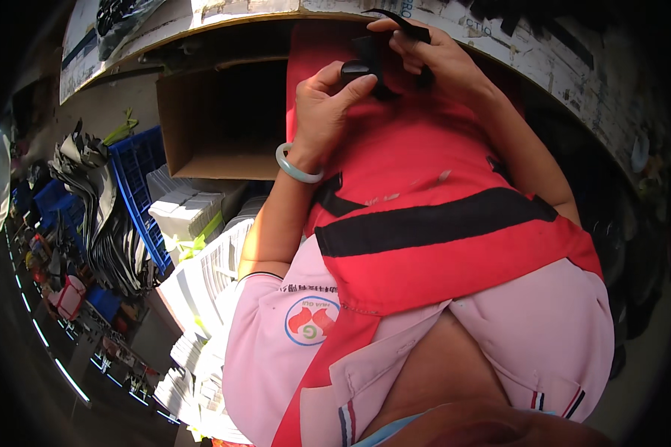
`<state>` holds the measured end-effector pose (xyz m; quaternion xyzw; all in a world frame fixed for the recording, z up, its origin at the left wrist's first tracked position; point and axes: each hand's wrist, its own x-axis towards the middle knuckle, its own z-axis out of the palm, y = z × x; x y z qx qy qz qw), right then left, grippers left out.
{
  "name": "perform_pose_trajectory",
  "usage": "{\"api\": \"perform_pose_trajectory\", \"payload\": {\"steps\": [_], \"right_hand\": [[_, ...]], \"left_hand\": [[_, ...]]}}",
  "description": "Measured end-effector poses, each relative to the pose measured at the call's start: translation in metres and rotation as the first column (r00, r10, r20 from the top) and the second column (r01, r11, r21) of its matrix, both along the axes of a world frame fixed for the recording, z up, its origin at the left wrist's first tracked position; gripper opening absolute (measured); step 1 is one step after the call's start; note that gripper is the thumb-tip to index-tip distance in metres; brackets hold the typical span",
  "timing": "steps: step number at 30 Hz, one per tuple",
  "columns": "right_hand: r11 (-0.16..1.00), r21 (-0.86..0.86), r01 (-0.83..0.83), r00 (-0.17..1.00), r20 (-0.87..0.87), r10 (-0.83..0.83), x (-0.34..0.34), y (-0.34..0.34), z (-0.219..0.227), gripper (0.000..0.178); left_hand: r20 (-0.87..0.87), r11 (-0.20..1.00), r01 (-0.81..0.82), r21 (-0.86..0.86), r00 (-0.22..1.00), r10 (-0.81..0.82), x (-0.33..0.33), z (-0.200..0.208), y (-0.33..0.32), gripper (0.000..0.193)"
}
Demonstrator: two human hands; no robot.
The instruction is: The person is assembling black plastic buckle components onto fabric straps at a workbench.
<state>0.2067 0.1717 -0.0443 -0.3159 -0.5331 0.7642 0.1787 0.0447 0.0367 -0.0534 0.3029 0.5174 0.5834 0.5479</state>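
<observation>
Over my red apron (425,141), close to the table edge, both hands are closed on black strap-like pieces. My left hand (320,108), with a pale bangle on its wrist, pinches a small glossy black piece (356,69) between thumb and fingers. Beside those fingertips, a wider black strip (368,52) lies against the apron. My right hand (451,71), a little farther away and to the right, grips a narrow black strap (404,25) whose thin end sticks out to the left. Whether these pieces are joined, I cannot tell.
A worktable (492,33) with a worn, pale edge curves across the far side, with black items on it. Below it at left sits an open cardboard box (179,123). Beyond are a blue crate (145,186), stacked grey sheets (108,216) and tied white bundles (190,212).
</observation>
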Motion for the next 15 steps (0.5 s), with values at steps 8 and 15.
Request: {"api": "perform_pose_trajectory", "payload": {"steps": [8,15], "right_hand": [[0.998,-0.037,-0.041,0.98,0.193,0.048,0.003,-0.001,0.004,0.033],[0.988,-0.128,-0.089,0.995,-0.051,0.083,0.009,0.009,0.016,0.022]], "left_hand": [[-0.096,0.992,0.125,-0.01,0.987,-0.125,-0.006,0.008,0.009,0.012],[-0.142,0.999,0.025,0.046,0.99,-0.019,-0.005,0.002,0.018,0.011]]}}
